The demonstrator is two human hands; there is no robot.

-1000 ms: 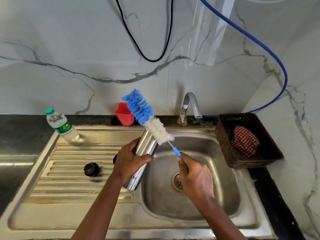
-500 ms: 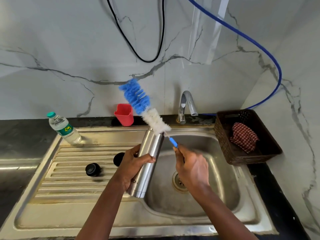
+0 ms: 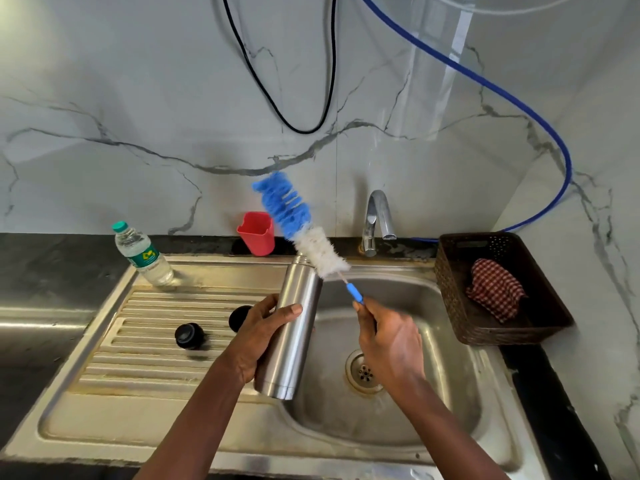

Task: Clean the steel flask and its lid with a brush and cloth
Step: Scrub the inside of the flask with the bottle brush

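My left hand [image 3: 258, 336] grips the steel flask [image 3: 294, 327] around its middle, nearly upright over the sink's left edge, mouth up. My right hand [image 3: 389, 341] holds the blue handle of the bottle brush [image 3: 301, 230]. Its blue and white bristles stick up behind and just right of the flask's mouth, outside it. Two black lid parts lie on the draining board: one [image 3: 188, 336] in the open, the other [image 3: 239, 317] partly hidden behind my left hand. A red checked cloth [image 3: 495, 294] lies in the brown basket [image 3: 450, 292] on the right.
The steel sink [image 3: 433, 427] has a drain below my right hand and a tap [image 3: 377, 220] at the back. A water bottle [image 3: 143, 254] and a red cup [image 3: 256, 233] stand behind the draining board. Black and blue hoses hang on the marble wall.
My left hand has brought the flask from a tilt to nearly upright. The brush has stayed beside the mouth, its head raised slightly with the flask.
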